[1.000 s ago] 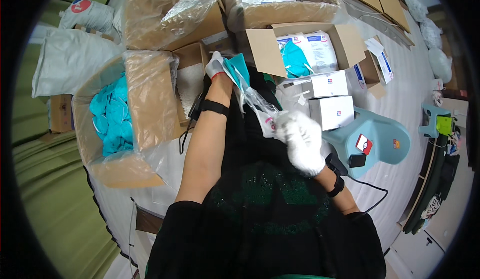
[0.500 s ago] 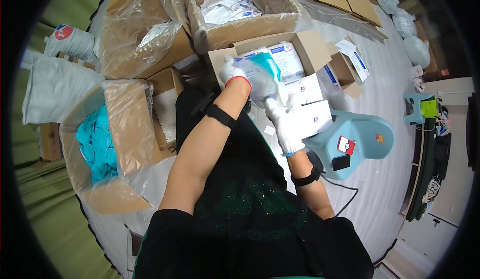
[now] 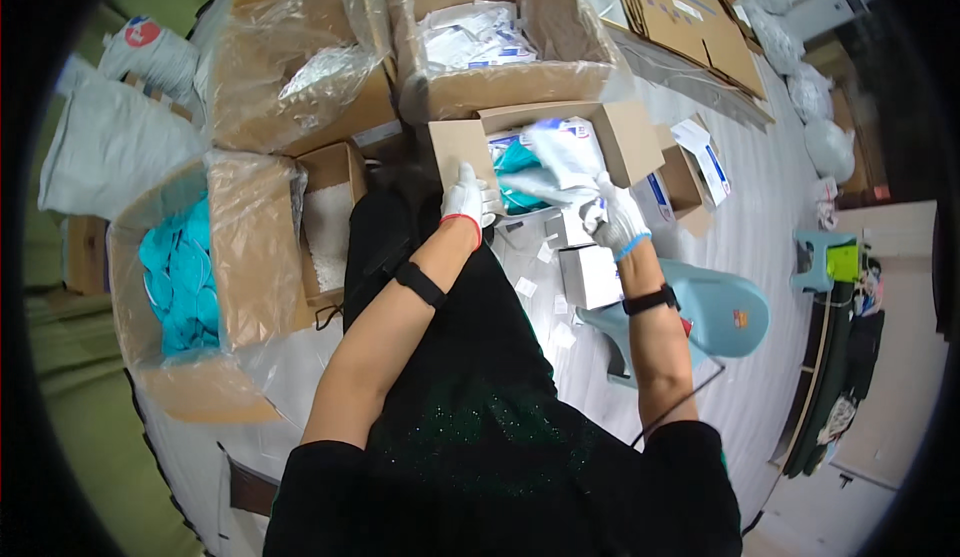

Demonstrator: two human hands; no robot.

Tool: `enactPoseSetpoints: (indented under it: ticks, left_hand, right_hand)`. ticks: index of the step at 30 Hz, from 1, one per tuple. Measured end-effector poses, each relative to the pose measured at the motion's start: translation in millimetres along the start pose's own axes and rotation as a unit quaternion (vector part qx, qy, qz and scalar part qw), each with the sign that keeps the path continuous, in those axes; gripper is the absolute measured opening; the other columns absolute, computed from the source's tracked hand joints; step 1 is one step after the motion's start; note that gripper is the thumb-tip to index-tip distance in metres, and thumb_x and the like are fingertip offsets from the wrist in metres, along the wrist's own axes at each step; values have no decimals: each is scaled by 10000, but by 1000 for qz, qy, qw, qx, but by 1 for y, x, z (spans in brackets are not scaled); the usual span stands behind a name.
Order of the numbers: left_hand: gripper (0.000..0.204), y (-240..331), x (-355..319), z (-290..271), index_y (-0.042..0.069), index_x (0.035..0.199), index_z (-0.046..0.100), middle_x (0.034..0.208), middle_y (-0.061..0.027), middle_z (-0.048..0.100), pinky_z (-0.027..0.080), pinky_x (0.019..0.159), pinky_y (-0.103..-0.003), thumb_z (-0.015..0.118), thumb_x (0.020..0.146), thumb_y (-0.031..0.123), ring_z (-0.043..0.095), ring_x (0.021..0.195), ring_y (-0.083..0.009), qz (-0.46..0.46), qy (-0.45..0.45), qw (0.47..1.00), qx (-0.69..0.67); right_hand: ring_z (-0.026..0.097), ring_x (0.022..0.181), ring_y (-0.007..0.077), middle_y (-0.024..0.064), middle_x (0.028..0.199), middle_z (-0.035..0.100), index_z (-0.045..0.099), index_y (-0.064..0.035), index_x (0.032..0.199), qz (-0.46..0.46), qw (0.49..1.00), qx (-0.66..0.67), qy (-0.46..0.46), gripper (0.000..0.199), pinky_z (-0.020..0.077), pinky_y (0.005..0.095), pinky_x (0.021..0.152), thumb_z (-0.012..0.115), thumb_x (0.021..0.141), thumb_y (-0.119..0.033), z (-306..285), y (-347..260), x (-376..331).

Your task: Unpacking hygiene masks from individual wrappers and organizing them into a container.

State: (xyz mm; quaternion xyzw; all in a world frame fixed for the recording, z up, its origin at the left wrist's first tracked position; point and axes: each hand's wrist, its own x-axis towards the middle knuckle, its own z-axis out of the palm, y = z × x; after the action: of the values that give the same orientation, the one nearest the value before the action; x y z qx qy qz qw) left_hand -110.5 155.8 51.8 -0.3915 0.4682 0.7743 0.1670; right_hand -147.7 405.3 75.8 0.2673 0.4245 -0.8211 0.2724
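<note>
My right hand [image 3: 618, 219], in a white knit glove with a blue cuff, grips a pale plastic bag [image 3: 566, 162] with blue print. Motion blurs the bag, which hangs over an open cardboard box [image 3: 628, 147]. Inside that box, teal pieces [image 3: 520, 172] lie partly under the bag, beside white packets with blue print. My left hand [image 3: 468, 197], gloved in white with a red cuff, is at the box's left flap, thumb raised and fingers apart, with nothing seen in it. Just below my right hand stands a small white box [image 3: 590, 277].
At left, a plastic-lined carton [image 3: 190, 382] holds teal pieces. Two more lined cartons stand at the back, one with white packets [image 3: 478, 35]. A light blue plastic seat [image 3: 725, 307] is at right, with a dark cable [image 3: 690, 392] near my right forearm. Paper scraps [image 3: 562, 335] lie on the floor.
My left hand has let go of the bag and come down to the flap. My right hand has moved right with the bag. The teal contents now lie in the box.
</note>
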Motion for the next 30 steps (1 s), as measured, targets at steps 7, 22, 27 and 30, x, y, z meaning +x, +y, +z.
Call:
enactPoseSetpoints:
  ticks: [7,22,27,30]
  left_hand:
    - [501,1,-22,5,24,1323,442,1197,-160,595,530,744,-421,440,981,390,649,897,-277,-15,-104,994,39]
    - [500,24,-27,30,84,1285,483,1229,-181,556,459,951,-425,615,803,113,563,1104,-369,361,114,865,330]
    - [749,35,-19,32,131,1416,371,1505,-152,310,439,1011,-391,697,742,109,489,1232,-336,475,-128,768,409]
    - [710,47,-13,54,114,1375,428,1420,-175,414,458,972,-408,720,731,184,538,1151,-356,544,-117,746,366]
  right_hand:
    - [464,439,122,7,570,506,555,-83,750,215,927,209,-223,331,358,247,379,487,953,-336,-17,3,-2]
    - [399,511,87,-54,658,445,469,-169,809,134,914,213,-317,194,329,278,503,422,970,-267,2,7,-48]
    - [402,521,105,-41,656,442,454,-164,818,10,991,70,-113,207,314,276,501,402,975,-289,27,5,-41]
    - [382,526,128,-20,656,424,436,-159,806,186,904,177,-343,264,309,282,489,396,968,-364,20,3,-9]
